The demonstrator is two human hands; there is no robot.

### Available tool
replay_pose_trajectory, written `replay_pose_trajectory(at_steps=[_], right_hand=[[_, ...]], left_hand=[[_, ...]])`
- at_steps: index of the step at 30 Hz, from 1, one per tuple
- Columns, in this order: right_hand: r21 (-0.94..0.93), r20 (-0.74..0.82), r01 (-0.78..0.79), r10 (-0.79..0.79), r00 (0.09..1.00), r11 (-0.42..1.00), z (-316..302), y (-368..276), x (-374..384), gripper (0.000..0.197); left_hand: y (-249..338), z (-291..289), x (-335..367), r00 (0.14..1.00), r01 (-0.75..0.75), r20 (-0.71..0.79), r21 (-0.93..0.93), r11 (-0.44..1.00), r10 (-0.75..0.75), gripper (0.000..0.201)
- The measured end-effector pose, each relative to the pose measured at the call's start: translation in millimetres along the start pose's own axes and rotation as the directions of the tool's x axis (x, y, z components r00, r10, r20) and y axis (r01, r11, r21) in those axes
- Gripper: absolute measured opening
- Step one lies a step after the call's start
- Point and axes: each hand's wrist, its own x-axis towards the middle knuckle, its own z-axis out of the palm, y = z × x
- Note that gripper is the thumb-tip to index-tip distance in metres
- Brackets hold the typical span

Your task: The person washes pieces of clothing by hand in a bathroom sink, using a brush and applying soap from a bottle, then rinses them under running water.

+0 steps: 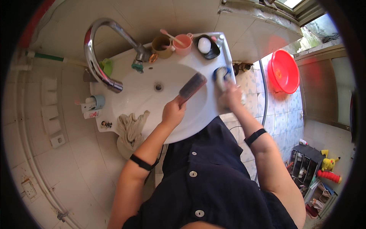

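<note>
My left hand is closed around the reddish-brown handle of a flat brush with a dark grey head. It tilts up to the right over the white basin. At the sink's right rim, my right hand reaches onto a white and blue thing. Motion blurs those fingers, so I cannot tell whether they grip it. What kind of thing it is does not show clearly either. A black soap dish with a white oval piece in it sits just beyond.
A tall curved tap arches over the basin's left side. Behind stand a brown cup and a pink cup with a toothbrush. A beige cloth hangs over the front left rim. A red basin lies to the right, past a grey hose.
</note>
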Motion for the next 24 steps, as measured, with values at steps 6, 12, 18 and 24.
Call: replay_pose_trajectory(at_steps=[6, 12, 18, 24], right_hand=[[0.469, 0.441, 0.431, -0.627, 0.642, 0.771, -4.7, -55.4, -53.7, 0.038], [0.44, 0.253, 0.103, -0.234, 0.939, 0.892, -61.0, -10.5, -8.6, 0.053], [0.258, 0.134, 0.071, -0.109, 0.985, 0.963, -51.3, 50.4, 66.7, 0.054], [0.327, 0.156, 0.131, -0.191, 0.969, 0.936, -37.4, 41.4, 99.2, 0.054]], left_hand=[[31.3, 64.4, 113.1, 0.965, 0.162, -0.244, 0.25, 0.955, -0.1, 0.03], [45.6, 98.4, 180.6, 0.867, 0.446, -0.34, 0.199, 0.873, -0.365, 0.044], [43.4, 109.4, 195.9, 0.854, 0.41, -0.412, 0.156, 0.898, -0.319, 0.03], [30.9, 77.5, 112.6, 0.879, 0.243, -0.434, 0.05, 0.969, -0.198, 0.026]])
